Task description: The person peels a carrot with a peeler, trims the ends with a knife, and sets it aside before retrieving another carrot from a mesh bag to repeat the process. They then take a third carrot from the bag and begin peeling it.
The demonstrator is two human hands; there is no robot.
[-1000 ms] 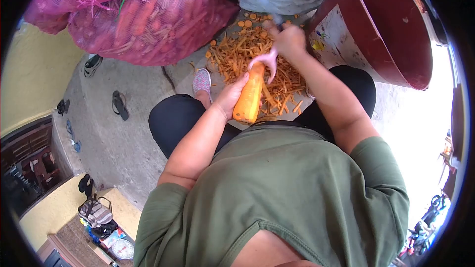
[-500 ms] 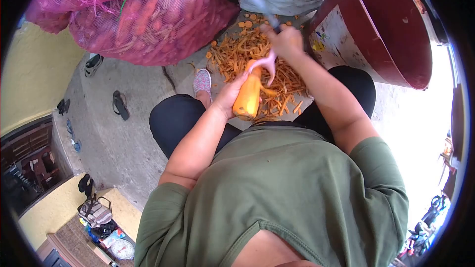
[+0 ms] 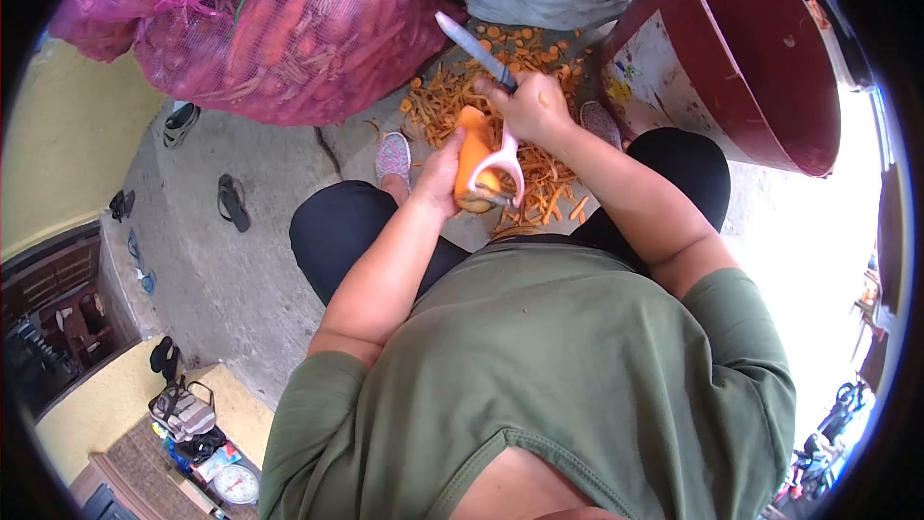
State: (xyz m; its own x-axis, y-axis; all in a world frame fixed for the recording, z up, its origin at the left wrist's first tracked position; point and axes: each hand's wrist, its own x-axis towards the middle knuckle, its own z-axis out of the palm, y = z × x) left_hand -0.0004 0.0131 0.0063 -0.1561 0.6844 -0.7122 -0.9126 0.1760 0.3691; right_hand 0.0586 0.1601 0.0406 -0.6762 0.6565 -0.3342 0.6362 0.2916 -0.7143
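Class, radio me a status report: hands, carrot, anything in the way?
Left hand gripping carrot. Right hand holding peeler at carrot's near end, knife too. Peelings heaped below; nothing visibly blocking peeler.

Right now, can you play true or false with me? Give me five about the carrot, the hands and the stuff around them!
1. The left hand holds a carrot. True.
2. The right hand holds only a pink peeler. False: it holds a knife too.
3. The knife's blade points at the green shirt. False: it points away.
4. Orange peelings lie on the floor. True.
5. The big mesh sack is blue. False: it is pink.
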